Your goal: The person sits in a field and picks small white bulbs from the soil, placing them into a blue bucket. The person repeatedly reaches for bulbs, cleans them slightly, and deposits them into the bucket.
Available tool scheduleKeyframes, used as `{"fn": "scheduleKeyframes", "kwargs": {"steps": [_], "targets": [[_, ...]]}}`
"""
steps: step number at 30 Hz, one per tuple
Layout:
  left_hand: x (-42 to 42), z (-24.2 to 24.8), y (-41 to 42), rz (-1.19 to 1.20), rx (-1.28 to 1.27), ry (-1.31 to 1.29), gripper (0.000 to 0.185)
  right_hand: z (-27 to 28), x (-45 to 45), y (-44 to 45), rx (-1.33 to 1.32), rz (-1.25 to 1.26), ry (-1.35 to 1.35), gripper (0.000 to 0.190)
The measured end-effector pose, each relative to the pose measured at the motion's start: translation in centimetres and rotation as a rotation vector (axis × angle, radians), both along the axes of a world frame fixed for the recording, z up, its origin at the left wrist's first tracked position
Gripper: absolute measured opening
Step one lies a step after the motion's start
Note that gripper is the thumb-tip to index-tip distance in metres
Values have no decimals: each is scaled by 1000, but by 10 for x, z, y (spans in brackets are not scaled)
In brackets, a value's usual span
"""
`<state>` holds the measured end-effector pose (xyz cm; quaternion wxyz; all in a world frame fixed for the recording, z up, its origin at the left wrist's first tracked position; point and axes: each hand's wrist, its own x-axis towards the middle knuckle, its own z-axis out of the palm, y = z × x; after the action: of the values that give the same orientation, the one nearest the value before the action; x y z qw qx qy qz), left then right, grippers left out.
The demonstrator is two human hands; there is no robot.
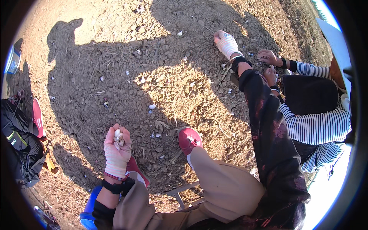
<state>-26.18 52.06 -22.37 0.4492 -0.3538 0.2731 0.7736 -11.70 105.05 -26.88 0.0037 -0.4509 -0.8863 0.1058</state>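
My left hand (118,149), in a striped glove with bare fingertips, is cupped palm up around several garlic cloves (118,138) at the lower left. My right hand (226,43), gloved the same way, reaches far forward to the soil at the upper right; its fingers point down and away, and whether they hold a clove is hidden. Single cloves lie apart on the loose, cloddy soil (115,83), among them a white clove (152,106) in front of my red shoe (190,138) and another clove (143,80) further forward.
A co-worker in a striped sleeve (319,126) works at the right, both hands (268,57) near my right wrist. A blue container (89,207) stands beside my left forearm. At the left are a black bag (23,155) and a bucket (13,60). A metal frame (184,189) lies between my legs.
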Motion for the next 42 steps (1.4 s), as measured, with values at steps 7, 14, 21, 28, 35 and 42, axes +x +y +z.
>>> {"fn": "scheduleKeyframes", "kwargs": {"steps": [7, 14, 21, 28, 35, 42], "targets": [[1, 3, 12, -38, -18, 0, 22, -7, -14, 33, -80, 85, -377, 27], [-3, -1, 16, -101, -17, 33, 25, -12, -31, 21, 133, 208, -634, 28], [-4, 6, 18, -131, 3, 45, 29, 4, -26, -21, 291, 241, -720, 30], [1, 4, 10, -143, -31, 94, 30, 37, -38, -228, -212, 751, 484, 14], [7, -7, -7, -98, 11, 106, 28, 66, -70, -364, -233, 1228, 336, 24], [10, -2, -10, -158, -98, 101, 26, 65, -81, -376, -103, 1210, 166, 21]]}}
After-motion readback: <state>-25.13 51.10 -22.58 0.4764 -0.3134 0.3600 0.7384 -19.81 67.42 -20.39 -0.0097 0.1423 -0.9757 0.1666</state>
